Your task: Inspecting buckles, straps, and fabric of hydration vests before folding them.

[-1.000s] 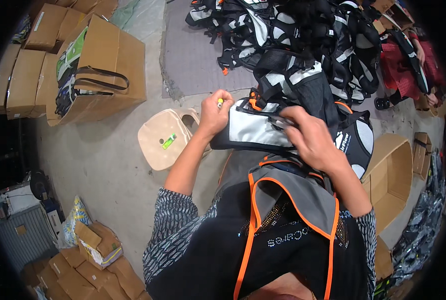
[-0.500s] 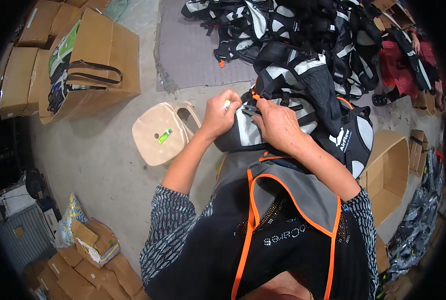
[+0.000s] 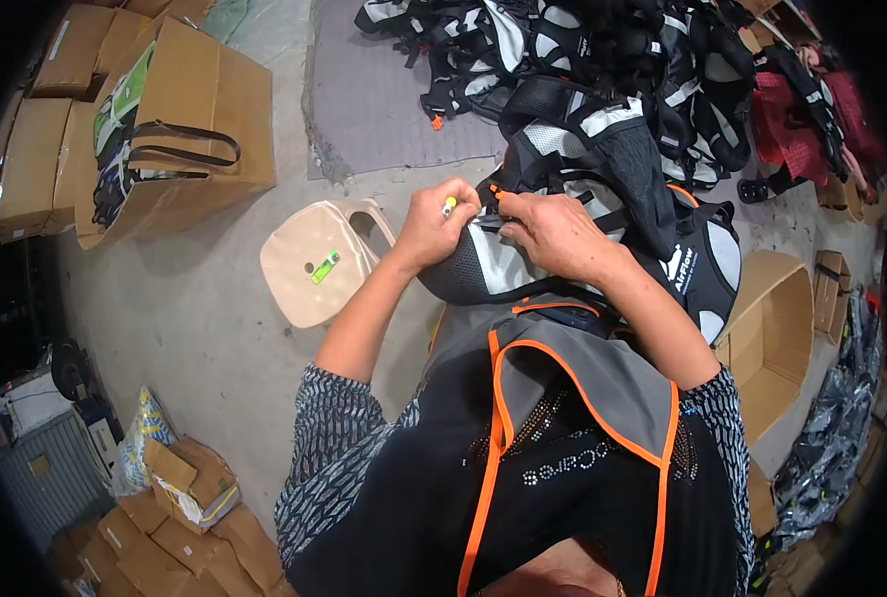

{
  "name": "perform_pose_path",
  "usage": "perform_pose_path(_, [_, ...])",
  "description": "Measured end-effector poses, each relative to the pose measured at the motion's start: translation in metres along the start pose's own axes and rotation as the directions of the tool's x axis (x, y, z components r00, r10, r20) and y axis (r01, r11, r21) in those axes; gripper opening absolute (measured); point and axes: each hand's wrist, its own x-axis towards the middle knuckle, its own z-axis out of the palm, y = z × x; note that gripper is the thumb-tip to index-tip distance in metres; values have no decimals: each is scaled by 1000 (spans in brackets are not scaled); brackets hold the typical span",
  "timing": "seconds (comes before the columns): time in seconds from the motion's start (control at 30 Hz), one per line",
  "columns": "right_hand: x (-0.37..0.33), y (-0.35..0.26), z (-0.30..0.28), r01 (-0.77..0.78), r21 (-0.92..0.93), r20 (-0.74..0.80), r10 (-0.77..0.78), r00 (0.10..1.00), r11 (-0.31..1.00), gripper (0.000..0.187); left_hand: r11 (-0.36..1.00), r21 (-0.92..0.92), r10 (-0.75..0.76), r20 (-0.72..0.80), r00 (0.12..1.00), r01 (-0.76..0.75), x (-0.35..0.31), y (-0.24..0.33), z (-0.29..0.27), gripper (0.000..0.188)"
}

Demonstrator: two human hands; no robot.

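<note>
A black, grey and white backpack (image 3: 498,264) with orange trim lies across my lap. My left hand (image 3: 436,227) is closed at its left edge, holding a small white stick with a yellow end (image 3: 449,206). My right hand (image 3: 560,237) is closed beside it, thumb and fingers pinching a narrow dark grey piece (image 3: 487,220) at the backpack's edge; whether that is a strap or a tool I cannot tell. An orange tab (image 3: 496,190) shows just above the right fingers. The fingertips almost meet, partly hiding what lies between them.
A beige stool (image 3: 309,284) with a bright green lighter-like object (image 3: 325,268) stands left. Many similar backpacks (image 3: 583,45) are heaped ahead on a grey mat (image 3: 394,129). An open carton (image 3: 219,119) holds bags at far left; another carton (image 3: 767,338) stands right. Another person (image 3: 796,134) works at far right.
My right hand has turned slightly and its fingers have drawn closer over the dark grey piece, so less of it shows. The left hand keeps its hold on the stick.
</note>
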Motion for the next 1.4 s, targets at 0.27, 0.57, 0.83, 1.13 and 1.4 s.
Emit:
perform_pose_path(0.27, [-1, 7, 11, -6, -9, -65, 5, 998, 1000, 9, 997, -55, -61, 10, 998, 61, 1, -1, 2, 3])
perform_pose_path(0.57, [-9, 11, 21, -43, 167, -272, 88, 958, 985, 10, 966, 249, 24, -359, 933, 71, 8, -47, -22, 3])
perform_pose_path(0.83, [-20, 20, 31, 30, 350, -410, 124, 904, 936, 15, 659, -368, -491, 450, 746, 656, -4, -23, -33, 14])
perform_pose_path(1.13, [-25, 29, 46, 153, 374, -591, 108, 799, 915, 16, 892, -330, -186, 354, 917, 308, -3, 3, -17, 19])
perform_pose_path(1.4, [-26, 31, 46, 147, 402, -593, 135, 793, 904, 15, 892, -89, -382, 377, 844, 444, -5, 16, -30, 18])
